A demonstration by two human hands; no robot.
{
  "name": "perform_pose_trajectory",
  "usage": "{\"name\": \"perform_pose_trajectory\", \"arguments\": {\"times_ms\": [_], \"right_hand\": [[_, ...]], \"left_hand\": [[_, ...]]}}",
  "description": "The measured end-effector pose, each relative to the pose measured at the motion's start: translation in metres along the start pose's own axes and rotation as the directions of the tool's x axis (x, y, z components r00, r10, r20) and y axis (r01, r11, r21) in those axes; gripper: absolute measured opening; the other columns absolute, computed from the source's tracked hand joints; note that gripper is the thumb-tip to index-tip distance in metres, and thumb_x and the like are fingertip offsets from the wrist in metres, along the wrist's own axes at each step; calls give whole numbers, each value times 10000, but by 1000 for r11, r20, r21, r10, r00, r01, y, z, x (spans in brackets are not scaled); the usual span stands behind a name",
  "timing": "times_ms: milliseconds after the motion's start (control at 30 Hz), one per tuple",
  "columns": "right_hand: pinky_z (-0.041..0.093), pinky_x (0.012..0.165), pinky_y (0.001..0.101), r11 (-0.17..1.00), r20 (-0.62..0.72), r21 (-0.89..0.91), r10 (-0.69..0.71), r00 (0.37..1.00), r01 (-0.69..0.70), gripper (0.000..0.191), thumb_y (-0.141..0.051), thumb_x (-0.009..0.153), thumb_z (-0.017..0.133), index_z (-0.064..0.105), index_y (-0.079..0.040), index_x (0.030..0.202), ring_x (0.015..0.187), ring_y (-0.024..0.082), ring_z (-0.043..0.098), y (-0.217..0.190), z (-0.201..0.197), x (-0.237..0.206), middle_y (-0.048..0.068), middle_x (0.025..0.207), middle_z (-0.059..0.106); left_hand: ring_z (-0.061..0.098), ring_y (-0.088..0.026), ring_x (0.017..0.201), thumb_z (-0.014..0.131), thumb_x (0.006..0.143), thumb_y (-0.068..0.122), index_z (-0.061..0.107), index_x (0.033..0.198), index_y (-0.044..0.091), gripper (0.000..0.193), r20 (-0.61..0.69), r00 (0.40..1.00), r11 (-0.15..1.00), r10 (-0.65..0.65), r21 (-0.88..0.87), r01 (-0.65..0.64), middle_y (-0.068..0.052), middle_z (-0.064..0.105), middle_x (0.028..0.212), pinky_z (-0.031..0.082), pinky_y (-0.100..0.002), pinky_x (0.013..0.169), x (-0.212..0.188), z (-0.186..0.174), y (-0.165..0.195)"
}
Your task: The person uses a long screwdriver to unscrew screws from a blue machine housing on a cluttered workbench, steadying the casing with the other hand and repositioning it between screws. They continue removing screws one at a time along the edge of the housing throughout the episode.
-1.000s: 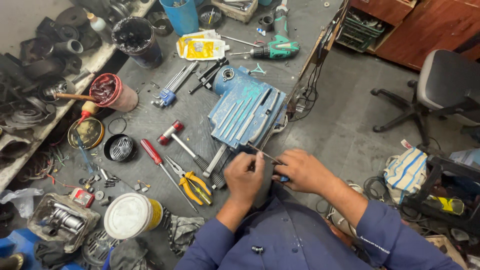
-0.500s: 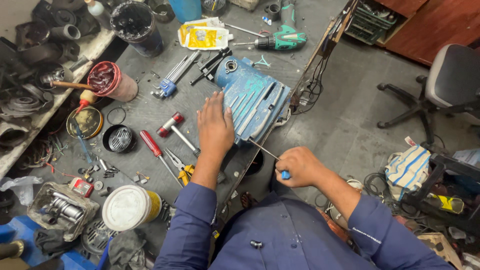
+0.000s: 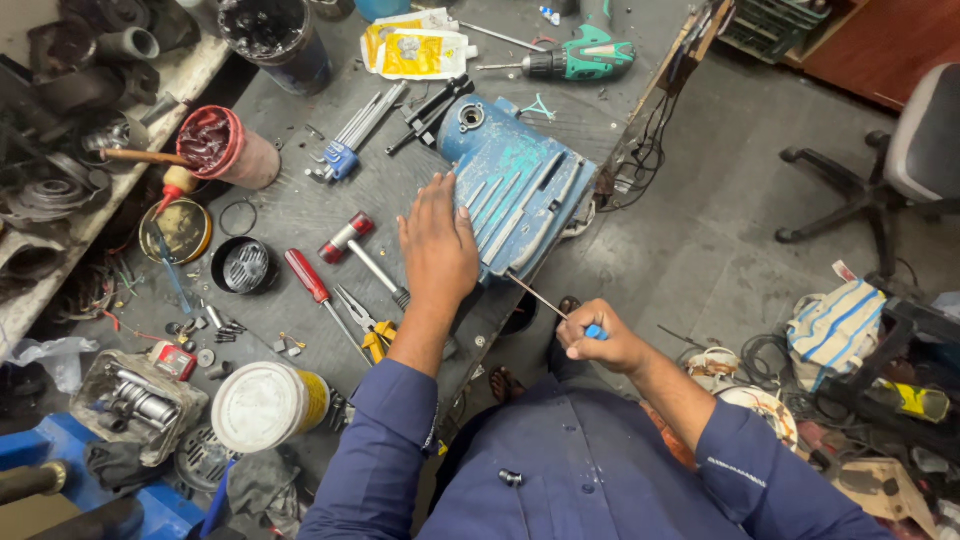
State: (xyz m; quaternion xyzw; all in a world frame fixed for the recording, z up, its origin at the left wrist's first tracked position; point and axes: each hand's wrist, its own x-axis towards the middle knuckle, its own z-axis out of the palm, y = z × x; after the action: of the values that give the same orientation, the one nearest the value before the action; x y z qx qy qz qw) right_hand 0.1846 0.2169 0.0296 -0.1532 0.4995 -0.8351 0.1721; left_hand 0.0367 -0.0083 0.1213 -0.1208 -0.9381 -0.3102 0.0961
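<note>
From the head camera we look down on a grey bench (image 3: pixel 300 200) crowded with tools. Our left hand (image 3: pixel 437 250) lies flat, fingers spread and holding nothing, with its fingertips on the near left edge of a blue ribbed machine housing (image 3: pixel 515 190) that sits toward the right side of the bench. Our right hand (image 3: pixel 600 340) is nearer to us and off the bench edge, its fingers closed around the blue handle of a thin screwdriver (image 3: pixel 545 300); the shaft slants up and left, its tip at the near edge of the housing.

Just left of the left hand lie a small hammer with a red head (image 3: pixel 355 245) and a red-handled screwdriver (image 3: pixel 310 285); yellow-handled pliers (image 3: pixel 372 330) sit near the forearm. At the far edge a flat yellow-and-white pouch (image 3: pixel 415 50) lies beside a green cordless drill (image 3: pixel 580 60). On the left stands a red-smeared tub (image 3: pixel 225 145), and near us a round white container with a yellow label band (image 3: pixel 265 405).
</note>
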Motion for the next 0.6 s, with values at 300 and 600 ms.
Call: {"name": "perform_pose_trajectory", "arguments": {"times_ms": [300, 600], "right_hand": [[279, 521, 310, 934, -16, 356, 26, 1000, -18, 357, -53, 806, 752, 455, -78, 609, 551, 119, 348, 5, 11, -1, -2, 598, 414], [288, 567, 311, 994, -46, -59, 88, 995, -91, 383, -74, 811, 750, 416, -78, 624, 617, 112, 354, -10, 8, -1, -14, 624, 415]], "left_hand": [[404, -355, 1459, 491, 1017, 234, 457, 1510, 152, 501, 23, 1000, 1000, -14, 21, 13, -119, 471, 1557, 246, -665, 1165, 5, -3, 1], [410, -371, 1453, 502, 1019, 241, 470, 1497, 149, 487, 25, 999, 999, -27, -34, 28, -116, 480, 1559, 292, -642, 1148, 5, -2, -2]]}}
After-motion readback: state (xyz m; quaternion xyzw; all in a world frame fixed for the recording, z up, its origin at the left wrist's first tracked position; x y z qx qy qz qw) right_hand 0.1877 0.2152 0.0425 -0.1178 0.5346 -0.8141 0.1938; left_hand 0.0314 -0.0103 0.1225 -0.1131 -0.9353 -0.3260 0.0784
